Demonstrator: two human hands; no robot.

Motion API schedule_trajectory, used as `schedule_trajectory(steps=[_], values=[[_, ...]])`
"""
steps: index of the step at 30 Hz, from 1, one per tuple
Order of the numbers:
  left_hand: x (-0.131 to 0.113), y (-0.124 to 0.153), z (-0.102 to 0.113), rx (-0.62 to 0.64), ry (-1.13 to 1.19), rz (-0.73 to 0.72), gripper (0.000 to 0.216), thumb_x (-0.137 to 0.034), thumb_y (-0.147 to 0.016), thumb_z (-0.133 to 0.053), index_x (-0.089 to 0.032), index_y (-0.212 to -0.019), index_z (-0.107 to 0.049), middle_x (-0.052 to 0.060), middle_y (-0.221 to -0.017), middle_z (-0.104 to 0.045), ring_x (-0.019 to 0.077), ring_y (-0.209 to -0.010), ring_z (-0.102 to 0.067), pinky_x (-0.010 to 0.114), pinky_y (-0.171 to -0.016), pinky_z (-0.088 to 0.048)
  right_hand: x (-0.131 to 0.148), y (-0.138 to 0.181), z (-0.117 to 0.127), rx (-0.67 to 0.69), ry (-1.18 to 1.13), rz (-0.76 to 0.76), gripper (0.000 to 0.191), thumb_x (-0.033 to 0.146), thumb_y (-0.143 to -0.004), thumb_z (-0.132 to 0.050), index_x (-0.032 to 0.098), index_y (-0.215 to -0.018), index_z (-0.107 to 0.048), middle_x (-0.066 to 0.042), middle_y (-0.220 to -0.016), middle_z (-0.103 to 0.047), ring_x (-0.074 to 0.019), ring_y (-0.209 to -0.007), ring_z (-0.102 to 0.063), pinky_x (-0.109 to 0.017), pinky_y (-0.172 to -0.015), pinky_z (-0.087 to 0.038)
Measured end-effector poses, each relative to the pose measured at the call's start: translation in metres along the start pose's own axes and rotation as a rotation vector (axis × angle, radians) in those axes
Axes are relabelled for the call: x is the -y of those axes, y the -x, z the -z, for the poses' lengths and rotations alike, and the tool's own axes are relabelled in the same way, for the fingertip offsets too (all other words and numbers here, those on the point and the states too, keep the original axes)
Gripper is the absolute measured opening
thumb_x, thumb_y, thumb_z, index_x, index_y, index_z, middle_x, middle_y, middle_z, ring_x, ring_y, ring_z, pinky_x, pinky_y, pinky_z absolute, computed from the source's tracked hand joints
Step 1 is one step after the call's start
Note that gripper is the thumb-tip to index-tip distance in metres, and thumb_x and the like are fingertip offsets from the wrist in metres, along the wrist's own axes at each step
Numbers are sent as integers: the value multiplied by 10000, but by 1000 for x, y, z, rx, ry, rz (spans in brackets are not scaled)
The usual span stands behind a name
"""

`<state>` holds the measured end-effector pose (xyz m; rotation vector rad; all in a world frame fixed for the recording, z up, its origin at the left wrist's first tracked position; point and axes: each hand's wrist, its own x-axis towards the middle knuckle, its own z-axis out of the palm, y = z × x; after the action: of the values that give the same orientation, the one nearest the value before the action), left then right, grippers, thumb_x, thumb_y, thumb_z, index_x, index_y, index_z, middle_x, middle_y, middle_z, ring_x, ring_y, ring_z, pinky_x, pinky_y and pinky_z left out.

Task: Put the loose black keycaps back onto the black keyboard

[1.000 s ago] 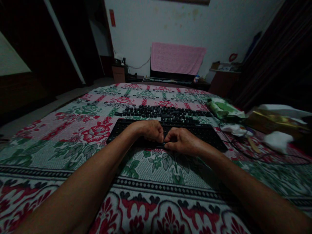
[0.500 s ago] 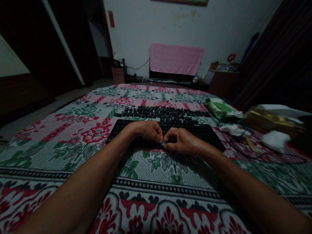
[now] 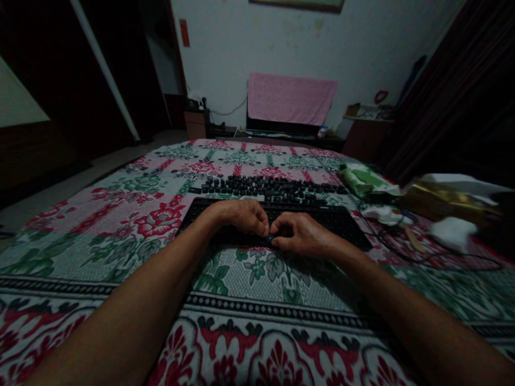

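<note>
A black keyboard frame [image 3: 341, 222] lies on a floral bedspread [image 3: 120, 241]. Behind it, several loose black keycaps [image 3: 265, 186] are laid out in rows. My left hand [image 3: 245, 216] and my right hand [image 3: 300, 235] rest on the keyboard's near edge, fingers curled and fingertips meeting. They pinch a small dark piece [image 3: 270, 236] between them, too small and dim to name.
A green and white packet [image 3: 368, 181], white cloths [image 3: 453, 231], a gold box [image 3: 446, 199] and a dark cable [image 3: 422, 257] lie at the right. A pink cloth [image 3: 290, 98] covers something by the far wall. The room is dim.
The hands stay together at the keyboard's near edge, with only slight finger movement. The view has shifted a little.
</note>
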<state>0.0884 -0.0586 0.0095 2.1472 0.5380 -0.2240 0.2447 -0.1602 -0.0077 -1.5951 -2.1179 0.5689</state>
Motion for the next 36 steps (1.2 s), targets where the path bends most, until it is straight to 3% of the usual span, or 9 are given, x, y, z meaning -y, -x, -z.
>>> schedule_trajectory(steps=[10, 16, 28, 36], values=[[1, -9, -1, -143, 31, 108, 200, -310, -611, -499, -135, -689, -558, -38, -510, -438, 57, -437, -379, 184, -414, -292, -14, -4, -3, -20, -196, -99, 229, 291, -667, -536, 152, -844, -583, -6, -715, -609, -88, -589, -533, -184, -513, -396], [2, -7, 2, -123, 53, 130, 197, -317, -599, -509, -138, -664, -561, -37, -495, -433, 57, -419, -360, 199, -409, -280, -15, -5, -1, -3, -259, -72, 250, 281, -691, -512, 170, -899, -598, -5, -772, -621, -98, -649, -546, -193, -562, -415], [-4, -6, -1, -92, -78, 153, 229, -299, -588, -505, -140, -720, -603, -23, -492, -468, 75, -443, -400, 199, -423, -309, -1, -1, 1, -52, 136, 100, 192, 249, -676, -530, 201, -830, -634, -4, -722, -587, -96, -629, -517, -197, -571, -363], [-6, -8, -3, -75, -119, 134, 174, -289, -581, -503, -141, -641, -571, -25, -492, -464, 72, -441, -397, 195, -416, -310, -1, -1, 1, -10, 101, 36, 193, 254, -665, -541, 198, -820, -643, -8, -742, -602, -103, -646, -529, -199, -585, -374]])
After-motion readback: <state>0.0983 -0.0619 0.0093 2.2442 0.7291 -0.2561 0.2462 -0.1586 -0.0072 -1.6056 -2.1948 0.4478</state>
